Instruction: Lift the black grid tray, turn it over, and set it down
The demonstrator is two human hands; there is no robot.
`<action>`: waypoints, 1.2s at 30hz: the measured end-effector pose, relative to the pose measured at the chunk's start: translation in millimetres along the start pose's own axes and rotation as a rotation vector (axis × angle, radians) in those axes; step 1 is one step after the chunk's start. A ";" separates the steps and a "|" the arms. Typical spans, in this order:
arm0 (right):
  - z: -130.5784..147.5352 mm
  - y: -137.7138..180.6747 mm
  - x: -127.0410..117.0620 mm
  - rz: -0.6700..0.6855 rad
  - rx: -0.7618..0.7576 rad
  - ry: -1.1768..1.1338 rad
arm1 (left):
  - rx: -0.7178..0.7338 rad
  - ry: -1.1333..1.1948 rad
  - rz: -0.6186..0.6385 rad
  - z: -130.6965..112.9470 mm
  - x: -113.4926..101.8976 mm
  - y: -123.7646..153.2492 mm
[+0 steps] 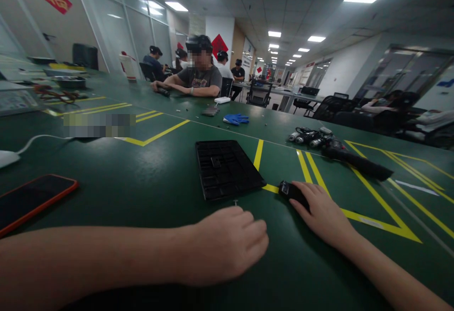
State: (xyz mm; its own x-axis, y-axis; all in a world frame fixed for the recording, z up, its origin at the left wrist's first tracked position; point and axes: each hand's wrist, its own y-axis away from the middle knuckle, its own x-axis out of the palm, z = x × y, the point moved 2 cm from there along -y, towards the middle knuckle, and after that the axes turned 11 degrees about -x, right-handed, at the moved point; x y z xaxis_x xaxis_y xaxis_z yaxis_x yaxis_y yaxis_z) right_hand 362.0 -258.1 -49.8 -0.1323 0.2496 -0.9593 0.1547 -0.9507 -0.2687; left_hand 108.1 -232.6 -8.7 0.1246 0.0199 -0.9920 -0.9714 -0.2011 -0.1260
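My left hand rests on the green table with its fingers curled into a loose fist; nothing shows inside it. A tiny screw stands just beyond its knuckles. My right hand lies over a small black object on a yellow line, fingers wrapped on its near end. A black rectangular plastic panel lies flat just beyond both hands.
A phone in a red case lies at the left. A black electric screwdriver and several metal parts sit at the right. A blue glove lies farther back. A person sits across the table; others are behind.
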 end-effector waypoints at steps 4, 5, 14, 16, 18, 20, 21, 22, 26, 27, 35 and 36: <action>0.6 -0.5 -1.7 0.019 0.021 -0.019 | -0.208 -0.192 0.011 27.0 6.8 -1.2; 0.8 -0.6 -1.8 0.020 0.019 -0.019 | -0.213 -0.225 0.036 30.0 9.2 -1.2; -0.4 -1.0 -0.8 0.025 0.031 -0.025 | -0.292 0.132 0.122 37.6 -3.8 -4.7; -0.9 -0.8 -0.6 0.031 0.041 -0.029 | -0.425 0.515 0.125 47.2 -9.9 -8.6; -1.2 -0.6 -0.5 0.030 0.041 -0.036 | -0.594 0.951 0.116 60.1 -14.1 -13.8; -1.3 -0.3 -0.3 0.022 0.037 -0.040 | -0.775 1.279 0.042 76.2 -16.8 -18.4; -1.4 -0.2 -0.1 0.017 0.033 -0.040 | -0.854 1.353 -0.022 85.6 -17.7 -20.0; -1.5 0.0 0.1 0.012 0.028 -0.039 | -0.919 1.351 -0.085 95.9 -18.0 -20.8; -1.4 0.2 0.2 -0.021 0.004 -0.038 | -0.956 0.683 -0.213 140.8 -15.0 -18.1; -1.3 0.3 0.1 -0.025 0.001 -0.039 | -0.894 0.446 -0.223 150.3 -13.1 -16.9; -2.1 -0.3 1.2 0.013 0.018 -0.028 | -0.663 -0.137 0.020 167.3 3.7 -13.5; -2.0 -0.6 1.2 0.011 0.013 -0.026 | -0.692 -0.128 0.037 164.6 2.5 -14.1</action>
State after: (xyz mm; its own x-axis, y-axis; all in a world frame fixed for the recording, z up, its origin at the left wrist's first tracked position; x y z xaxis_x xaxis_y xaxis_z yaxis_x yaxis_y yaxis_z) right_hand 363.7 -256.9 -51.0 -0.1566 0.2345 -0.9594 0.1433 -0.9557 -0.2570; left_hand 88.8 -68.5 -10.4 0.0283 0.1073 -0.9938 -0.6178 -0.7797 -0.1017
